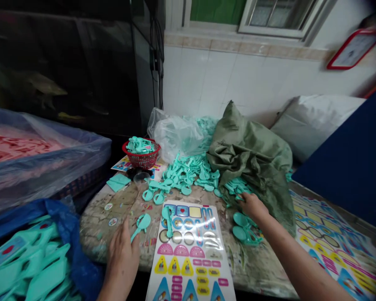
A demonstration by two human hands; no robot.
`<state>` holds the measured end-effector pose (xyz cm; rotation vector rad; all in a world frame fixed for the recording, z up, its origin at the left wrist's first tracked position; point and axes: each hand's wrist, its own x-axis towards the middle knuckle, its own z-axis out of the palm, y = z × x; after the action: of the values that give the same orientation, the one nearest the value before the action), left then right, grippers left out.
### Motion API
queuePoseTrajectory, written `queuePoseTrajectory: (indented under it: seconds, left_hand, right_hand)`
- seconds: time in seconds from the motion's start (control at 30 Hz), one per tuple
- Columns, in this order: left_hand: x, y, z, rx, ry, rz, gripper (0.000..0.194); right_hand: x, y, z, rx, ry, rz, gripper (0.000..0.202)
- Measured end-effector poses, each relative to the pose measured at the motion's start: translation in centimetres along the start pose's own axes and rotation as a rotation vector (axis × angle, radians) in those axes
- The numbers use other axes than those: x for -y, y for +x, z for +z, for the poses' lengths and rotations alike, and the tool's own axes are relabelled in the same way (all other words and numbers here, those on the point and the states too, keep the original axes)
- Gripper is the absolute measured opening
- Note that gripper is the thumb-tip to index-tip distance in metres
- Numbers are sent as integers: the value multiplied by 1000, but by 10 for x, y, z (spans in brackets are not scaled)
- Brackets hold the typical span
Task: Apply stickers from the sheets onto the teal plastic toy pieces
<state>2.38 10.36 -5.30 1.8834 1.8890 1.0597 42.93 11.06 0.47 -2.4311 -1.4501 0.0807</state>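
Observation:
My left hand [122, 253] rests at the table's front left, fingers loosely apart, beside the handle of a teal plastic piece with a round end [143, 222]. My right hand [253, 205] reaches to the teal pieces [236, 184] at the mouth of the green sack, its fingers closed on one. Between my hands lies a sheet of colourful stickers [181, 242], with a teal piece [168, 221] on its upper left. Round-ended teal pieces [246, 230] lie stacked to the right of the sheet. A large teal pile [188, 169] spreads behind it.
A red basket [144, 159] of teal parts stands at the back left, near a clear plastic bag [175, 133]. The green sack [253, 146] slumps at the right. More sticker sheets [335, 246] lie far right. A blue bag [84, 259] of teal pieces is at lower left.

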Motion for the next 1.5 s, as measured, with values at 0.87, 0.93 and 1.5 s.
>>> queuePoseTrajectory:
  seconds: [0.87,0.93,1.5]
  left_hand:
    - [-81,-67,-18,540,-1197,-617,50]
    - [-76,-64,-22,454,-1310,-714,48]
    - [-67,-50,10,634,-1225,-707,47]
  right_hand:
    - [132,-184,14,770,1183,-147,34]
    - [133,-188,24,809,1090,-228,36]
    - [119,-70,70,180,183,-225,17]
